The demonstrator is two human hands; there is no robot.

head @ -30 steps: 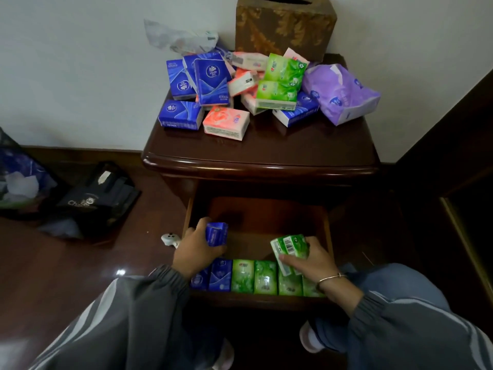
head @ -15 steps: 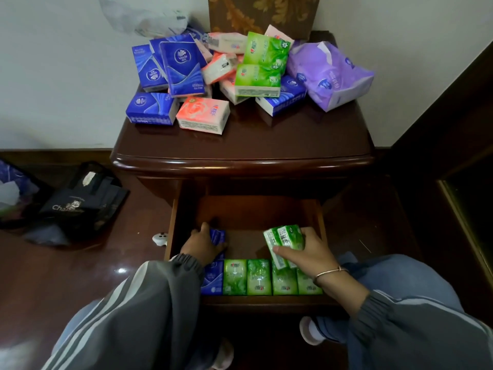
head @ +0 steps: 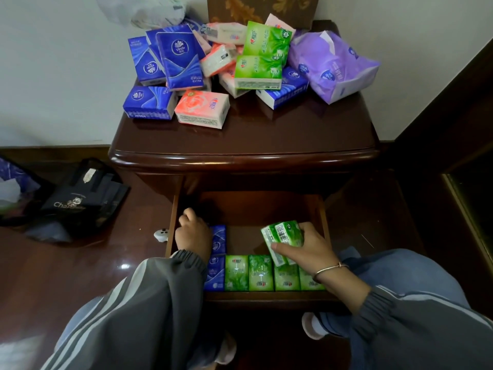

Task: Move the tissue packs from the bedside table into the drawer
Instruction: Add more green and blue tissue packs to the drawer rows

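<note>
Blue Vinda pack (head: 219, 239) now set down; left hand (head: 193, 233) beside.

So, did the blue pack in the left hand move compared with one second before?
Yes. The blue pack went down beside the left hand to the drawer floor.

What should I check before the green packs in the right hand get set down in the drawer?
1. Grip: right hand holds the small green plastic tissue packs, thumb across the front. Ok.
2. Landing spot: bare wood in the open wooden drawer behind the front row of green packs. Ok.
3. Left hand clear of that spot: it sits at the drawer's left side on the blue tissue pack. Ok.
4. Whether the left hand has released that blue pack: cannot tell.
5. Front row tidy: packs stand side by side. Ok.
6. Task done: many packs remain on the dark wooden bedside table. Not ok.
</note>
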